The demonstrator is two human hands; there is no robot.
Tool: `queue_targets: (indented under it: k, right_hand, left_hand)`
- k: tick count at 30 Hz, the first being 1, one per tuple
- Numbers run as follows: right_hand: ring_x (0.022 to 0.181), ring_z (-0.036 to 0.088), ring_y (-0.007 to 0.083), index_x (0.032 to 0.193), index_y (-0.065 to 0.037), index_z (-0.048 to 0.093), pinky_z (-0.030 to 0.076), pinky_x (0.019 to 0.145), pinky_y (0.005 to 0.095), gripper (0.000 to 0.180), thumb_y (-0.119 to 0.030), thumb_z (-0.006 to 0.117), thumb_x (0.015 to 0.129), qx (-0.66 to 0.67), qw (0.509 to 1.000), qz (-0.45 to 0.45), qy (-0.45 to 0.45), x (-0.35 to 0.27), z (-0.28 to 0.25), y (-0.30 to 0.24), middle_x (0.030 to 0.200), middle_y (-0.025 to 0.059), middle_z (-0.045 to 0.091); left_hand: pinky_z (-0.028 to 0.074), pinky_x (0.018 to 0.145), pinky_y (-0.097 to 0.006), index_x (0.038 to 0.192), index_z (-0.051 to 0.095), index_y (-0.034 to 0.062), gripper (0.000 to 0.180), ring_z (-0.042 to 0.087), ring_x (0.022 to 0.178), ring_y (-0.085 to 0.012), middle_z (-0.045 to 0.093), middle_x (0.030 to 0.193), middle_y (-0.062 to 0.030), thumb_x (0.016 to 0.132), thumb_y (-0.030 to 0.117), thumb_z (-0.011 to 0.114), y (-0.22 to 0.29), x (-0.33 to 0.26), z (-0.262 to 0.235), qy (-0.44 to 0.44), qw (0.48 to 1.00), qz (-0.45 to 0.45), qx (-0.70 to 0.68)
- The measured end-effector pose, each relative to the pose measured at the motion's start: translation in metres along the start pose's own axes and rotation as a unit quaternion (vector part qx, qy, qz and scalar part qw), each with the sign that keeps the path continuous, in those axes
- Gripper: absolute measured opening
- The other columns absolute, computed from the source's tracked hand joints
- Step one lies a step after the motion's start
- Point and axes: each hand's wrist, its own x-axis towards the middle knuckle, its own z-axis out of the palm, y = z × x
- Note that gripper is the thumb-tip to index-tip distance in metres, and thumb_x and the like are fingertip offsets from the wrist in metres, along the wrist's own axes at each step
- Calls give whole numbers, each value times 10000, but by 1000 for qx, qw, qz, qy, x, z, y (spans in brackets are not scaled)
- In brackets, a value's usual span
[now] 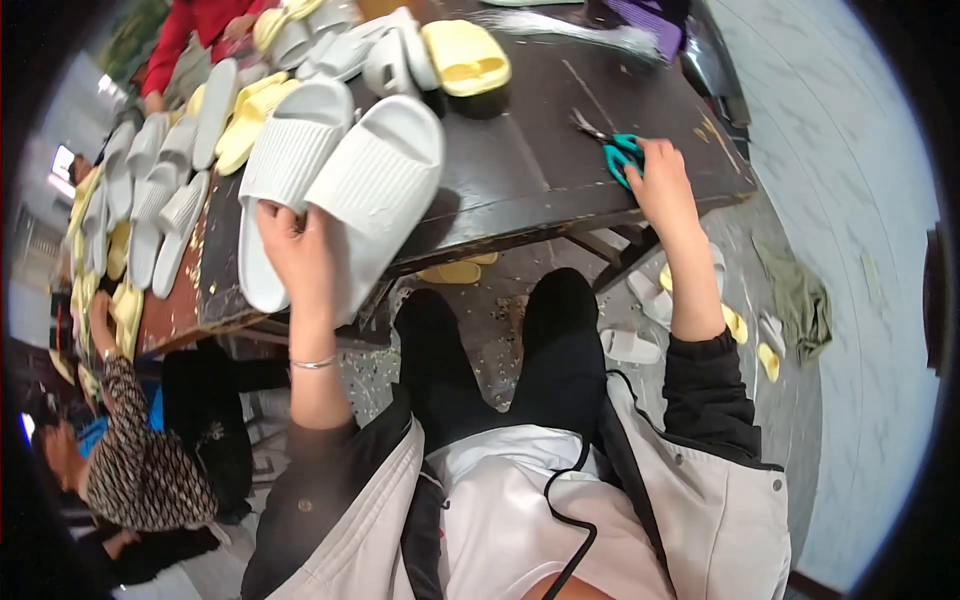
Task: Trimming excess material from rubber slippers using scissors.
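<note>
My left hand [298,250] grips a pair of light grey slide slippers, its fingers closed at the inner edges under their ribbed straps. The left slipper [297,140] and the right slipper [385,165] are side by side, soles down, over the near left part of the dark table [490,180]. At the table's right end, my right hand [662,185] has its fingers closed on the teal handle of a pair of scissors [622,155]. The scissor blades point away to the far left, near the tabletop.
Several grey slippers [180,215] and a yellow slipper [466,57] sit on the tables. White strands [580,32] lie at the back beside a purple item [655,25]. Loose slippers [630,346] and a green cloth [795,295] are on the floor. Co-workers [150,470] sit at left.
</note>
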Motion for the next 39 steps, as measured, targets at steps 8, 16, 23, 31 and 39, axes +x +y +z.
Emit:
queue_targets:
  k: [8,16,23,31,39]
  right_hand:
    - [997,579,353,1149,-10,600,470,869,452,421,-229,715,808,-99,975,33,-194,16,-6,8,1026,165,616]
    - [913,610,347,1083,-3,621,483,799,432,497,-313,784,731,-44,978,84,-184,6,-37,9,972,180,639]
    - [841,629,220,1032,11,596,495,762,314,393,-280,746,816,178,964,126,-150,-6,-41,-66,916,112,634]
    - [829,599,116,1016,5,559,493,750,271,415,-251,795,791,585,735,256,-226,-29,-28,-151,914,63,625]
    - [806,604,137,1032,9,537,506,757,284,456,-202,827,751,553,760,260,-221,-51,-13,-185,883,79,626]
  left_hand:
    - [396,1020,-359,1187,624,-56,329,504,1217,-275,500,1314,-127,874,34,672,24,-29,-11,102,981,79,-145]
    - [400,1028,-389,1217,622,-35,384,471,1272,-307,490,1321,-156,842,15,687,31,-35,-10,132,963,128,-196]
    - [406,1016,-371,1211,630,-34,375,493,1248,-281,505,1316,-150,848,35,696,33,-38,-5,123,964,68,-223]
    - [446,906,-330,1105,689,-25,274,558,1032,-224,557,1185,-120,844,56,717,56,-40,3,87,985,-46,-144]
    - [451,808,-308,1104,670,-21,260,555,920,-215,571,1055,-103,874,96,701,74,-43,-1,64,989,-33,-126]
